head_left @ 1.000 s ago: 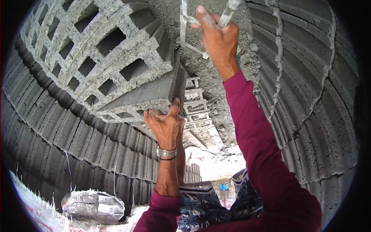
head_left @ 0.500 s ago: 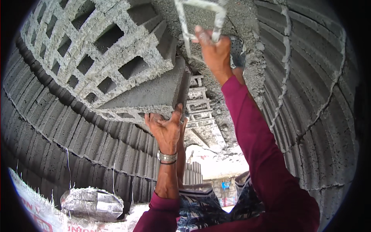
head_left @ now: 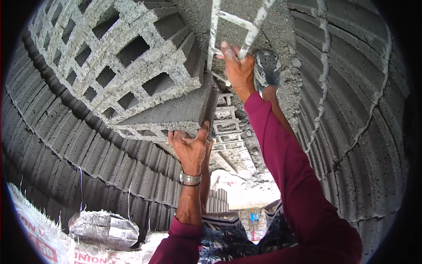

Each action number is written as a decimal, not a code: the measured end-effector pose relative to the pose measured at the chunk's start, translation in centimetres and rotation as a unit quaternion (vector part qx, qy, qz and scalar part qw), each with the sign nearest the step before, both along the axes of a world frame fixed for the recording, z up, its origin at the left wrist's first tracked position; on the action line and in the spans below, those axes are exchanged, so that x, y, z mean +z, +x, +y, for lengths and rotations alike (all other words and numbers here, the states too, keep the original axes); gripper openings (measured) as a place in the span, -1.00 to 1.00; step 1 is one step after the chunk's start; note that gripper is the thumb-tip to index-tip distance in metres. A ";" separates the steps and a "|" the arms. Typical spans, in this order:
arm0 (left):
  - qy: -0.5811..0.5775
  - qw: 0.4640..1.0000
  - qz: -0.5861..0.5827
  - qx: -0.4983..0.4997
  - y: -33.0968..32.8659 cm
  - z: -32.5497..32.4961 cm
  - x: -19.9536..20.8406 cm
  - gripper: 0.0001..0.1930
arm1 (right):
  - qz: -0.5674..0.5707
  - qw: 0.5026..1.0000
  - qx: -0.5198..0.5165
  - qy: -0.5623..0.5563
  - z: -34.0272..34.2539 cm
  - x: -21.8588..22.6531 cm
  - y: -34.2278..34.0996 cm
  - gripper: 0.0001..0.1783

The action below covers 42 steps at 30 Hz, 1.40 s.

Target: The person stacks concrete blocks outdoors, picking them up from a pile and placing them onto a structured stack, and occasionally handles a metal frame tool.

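My left hand (head_left: 190, 148) is closed around the near lower edge of a grey hollow concrete block (head_left: 173, 112). That block lies at the near end of a stack of hollow blocks (head_left: 132, 61), several of whose openings face left. In my right hand (head_left: 239, 68) is a whitish, cement-caked metal frame (head_left: 237, 20) with straight bars and cross-pieces. Fingers wrap one lower corner of it; its upper part runs out of view at the top. The frame's lower end stands close beside the block's right end; I cannot tell whether they touch.
Rows of stacked grey blocks curve along the left (head_left: 88, 154) and right (head_left: 356, 97). My shod foot (head_left: 267, 70) stands on rough gritty ground (head_left: 285, 53). Behind lie a cement-crusted ladder-like piece (head_left: 227, 121) and printed sacks (head_left: 41, 229). A crumpled silvery bundle (head_left: 104, 229) sits at lower left.
My right hand has come slightly nearer and left with the metal frame, which has turned and uncovered more of my foot. My left hand stays on the block.
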<state>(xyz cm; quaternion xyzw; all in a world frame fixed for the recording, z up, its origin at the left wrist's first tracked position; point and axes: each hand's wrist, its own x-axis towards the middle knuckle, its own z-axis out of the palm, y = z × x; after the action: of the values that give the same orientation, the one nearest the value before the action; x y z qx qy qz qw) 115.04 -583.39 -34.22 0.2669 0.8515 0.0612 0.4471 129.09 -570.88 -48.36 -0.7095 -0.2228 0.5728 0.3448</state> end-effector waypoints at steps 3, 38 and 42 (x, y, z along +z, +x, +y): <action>0.005 0.993 0.080 -0.092 0.5 0.9 -1.8 -0.43 | -0.038 0.999 -0.015 0.027 1.5 2.4 0.2 -0.57; 0.067 0.995 0.066 0.017 -2.8 9.6 1.4 -0.46 | 0.040 0.980 0.012 0.196 11.8 7.6 -0.1 -0.61; 0.043 0.997 0.054 -0.032 -1.6 10.1 1.2 -0.42 | -0.007 0.995 0.035 0.091 7.3 0.1 -2.0 -0.58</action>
<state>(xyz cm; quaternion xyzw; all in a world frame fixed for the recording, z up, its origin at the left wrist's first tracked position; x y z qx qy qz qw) 113.42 -573.27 -33.04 0.3158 0.8621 0.0693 0.3901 127.13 -563.56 -48.23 -0.6712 -0.3011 0.5569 0.3856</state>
